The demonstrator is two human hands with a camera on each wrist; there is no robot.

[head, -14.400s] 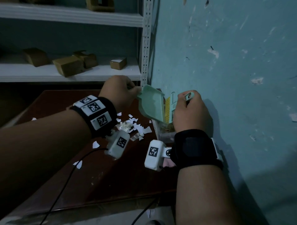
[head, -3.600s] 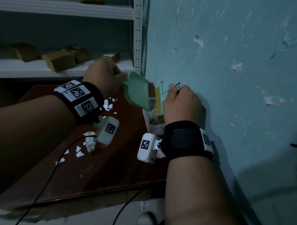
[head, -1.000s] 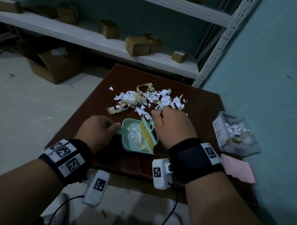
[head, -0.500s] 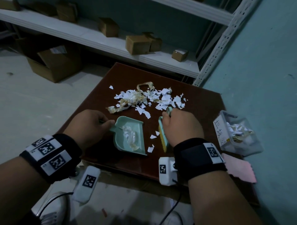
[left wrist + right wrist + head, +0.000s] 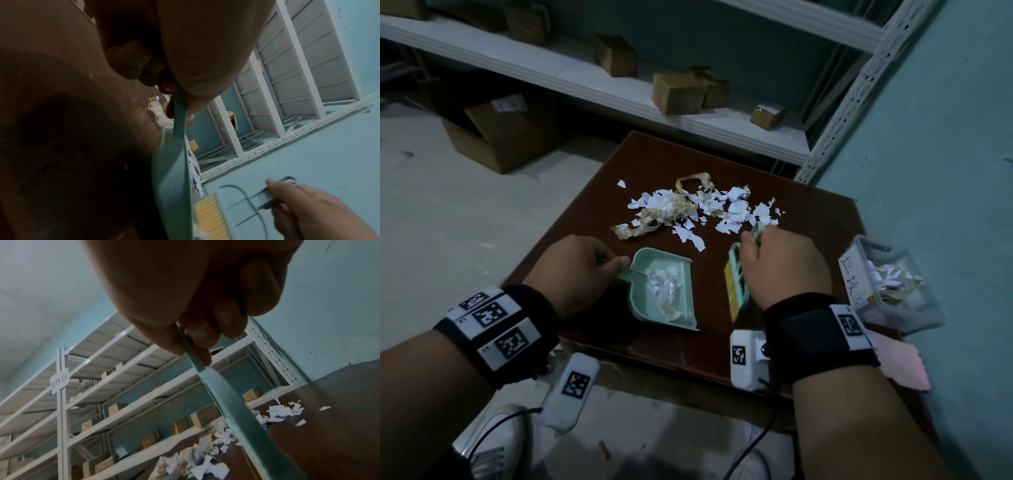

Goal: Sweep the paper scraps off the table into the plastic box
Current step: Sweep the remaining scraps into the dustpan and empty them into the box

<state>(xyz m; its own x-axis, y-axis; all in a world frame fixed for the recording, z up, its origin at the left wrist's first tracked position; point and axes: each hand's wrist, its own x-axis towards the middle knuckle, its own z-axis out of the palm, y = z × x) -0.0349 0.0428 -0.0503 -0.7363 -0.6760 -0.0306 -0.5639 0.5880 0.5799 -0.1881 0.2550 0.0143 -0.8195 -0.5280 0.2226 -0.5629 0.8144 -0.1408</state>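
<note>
Head view: left hand (image 5: 582, 265) fingers clamp dustpan (image 5: 664, 291) handle; right hand (image 5: 784, 270) fingers grip brush (image 5: 736, 284) handle, knuckles up.

My head camera is looking steeply down over both forearms at the table (image 5: 808, 219). My left wrist camera is sitting close under my fingers (image 5: 131, 60), facing along the dustpan (image 5: 172, 186) toward the shelving (image 5: 298, 73). My right wrist camera is peering up past my fingers (image 5: 228, 318), sharing the scraps (image 5: 275, 414).
</note>
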